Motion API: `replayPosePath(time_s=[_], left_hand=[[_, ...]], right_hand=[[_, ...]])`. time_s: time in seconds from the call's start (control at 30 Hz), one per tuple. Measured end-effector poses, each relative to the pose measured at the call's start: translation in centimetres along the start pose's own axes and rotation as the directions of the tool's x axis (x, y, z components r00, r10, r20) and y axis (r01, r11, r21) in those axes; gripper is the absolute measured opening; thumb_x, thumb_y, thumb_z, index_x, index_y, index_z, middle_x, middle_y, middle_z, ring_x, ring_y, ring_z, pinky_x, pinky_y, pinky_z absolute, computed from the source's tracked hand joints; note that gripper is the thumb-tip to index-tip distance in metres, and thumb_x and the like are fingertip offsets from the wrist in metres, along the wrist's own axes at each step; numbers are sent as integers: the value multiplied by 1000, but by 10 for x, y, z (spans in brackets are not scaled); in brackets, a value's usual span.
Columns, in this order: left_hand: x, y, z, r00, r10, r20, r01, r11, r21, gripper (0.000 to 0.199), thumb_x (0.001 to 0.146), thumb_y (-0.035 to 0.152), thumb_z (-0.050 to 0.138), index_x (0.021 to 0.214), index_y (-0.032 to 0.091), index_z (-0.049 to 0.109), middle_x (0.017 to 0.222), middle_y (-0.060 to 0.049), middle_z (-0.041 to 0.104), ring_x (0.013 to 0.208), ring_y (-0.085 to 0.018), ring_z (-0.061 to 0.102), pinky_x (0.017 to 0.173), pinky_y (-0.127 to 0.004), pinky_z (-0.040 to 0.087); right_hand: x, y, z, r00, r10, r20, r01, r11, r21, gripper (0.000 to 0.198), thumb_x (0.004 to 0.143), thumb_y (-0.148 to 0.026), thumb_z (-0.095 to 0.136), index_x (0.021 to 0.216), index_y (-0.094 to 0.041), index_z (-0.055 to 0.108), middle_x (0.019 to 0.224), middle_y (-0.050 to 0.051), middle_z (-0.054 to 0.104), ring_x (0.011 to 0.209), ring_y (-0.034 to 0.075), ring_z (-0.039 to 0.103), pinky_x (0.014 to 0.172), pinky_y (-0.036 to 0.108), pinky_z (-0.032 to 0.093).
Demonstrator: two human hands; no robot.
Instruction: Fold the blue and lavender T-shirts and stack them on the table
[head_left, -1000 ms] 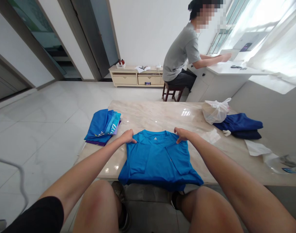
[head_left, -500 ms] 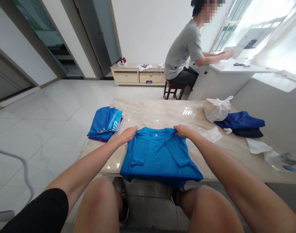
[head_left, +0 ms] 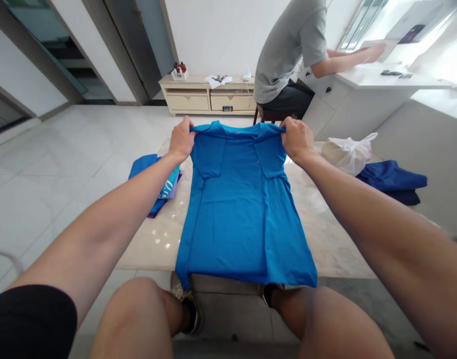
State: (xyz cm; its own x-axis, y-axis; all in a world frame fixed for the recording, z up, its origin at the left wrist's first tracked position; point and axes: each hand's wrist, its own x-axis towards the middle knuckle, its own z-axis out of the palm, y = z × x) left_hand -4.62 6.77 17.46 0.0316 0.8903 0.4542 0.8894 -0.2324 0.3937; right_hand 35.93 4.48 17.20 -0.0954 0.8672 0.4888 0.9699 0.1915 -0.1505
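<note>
A blue T-shirt (head_left: 232,209) is stretched out in front of me, raised at its collar end, with its hem hanging past the near edge of the marble-topped table (head_left: 333,234). My left hand (head_left: 182,137) pinches the shirt's left shoulder. On the other side, my right hand (head_left: 296,137) is closed on the right shoulder. Both sleeves are folded inward over the body of the shirt, which has long lengthwise creases. A stack of folded blue and purple clothes (head_left: 142,164) lies left of the shirt, partly hidden by my left forearm.
On the table's right are a tied white plastic bag (head_left: 350,153) and folded dark blue clothing (head_left: 393,180). Beyond the table, a person in a grey shirt (head_left: 294,50) sits at a white desk (head_left: 385,80). A low cream cabinet (head_left: 189,102) stands against the wall.
Both hands have moved up and away from me, lifting the shirt's collar end. More of the shirt's length is now spread out. The camera view has shifted slightly.
</note>
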Motion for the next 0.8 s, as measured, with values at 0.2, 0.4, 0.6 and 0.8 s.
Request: replayPosePath(time_s=[0.2,0.4,0.6,0.8], left_hand=[[-101,-10,-15,989,148,-16,-149,978,-144,10,103,22,65,96,21,58,101,-4,71,100,-21,66,98,-35,51],[-251,-13,-44,912,328,246,-267,931,-249,12,97,13,57,97,24,62,103,-6,71,105,-25,68,100,-40,54],[-310,-7,-75,727,375,575,-319,926,-201,15,91,11,62,97,23,68,107,-7,73,106,-26,67,100,-39,52],[-340,-7,-81,609,237,757,-297,953,-59,13,89,22,75,102,25,76,119,-9,74,115,-29,70,101,-37,52]], right_hand=[[-84,-6,-31,966,-245,81,240,968,66,19,98,-17,57,111,-20,69,114,15,71,115,35,59,103,49,49],[-218,-22,-70,862,-303,406,260,953,158,28,88,-6,54,104,-21,70,110,13,72,112,31,62,104,43,49],[-285,-16,-100,627,-262,734,200,964,173,26,88,-8,63,105,-22,76,114,11,77,110,29,69,98,37,51],[-276,-16,-94,406,-76,911,68,996,53,20,89,-23,78,107,-22,85,112,8,84,102,27,76,89,31,56]])
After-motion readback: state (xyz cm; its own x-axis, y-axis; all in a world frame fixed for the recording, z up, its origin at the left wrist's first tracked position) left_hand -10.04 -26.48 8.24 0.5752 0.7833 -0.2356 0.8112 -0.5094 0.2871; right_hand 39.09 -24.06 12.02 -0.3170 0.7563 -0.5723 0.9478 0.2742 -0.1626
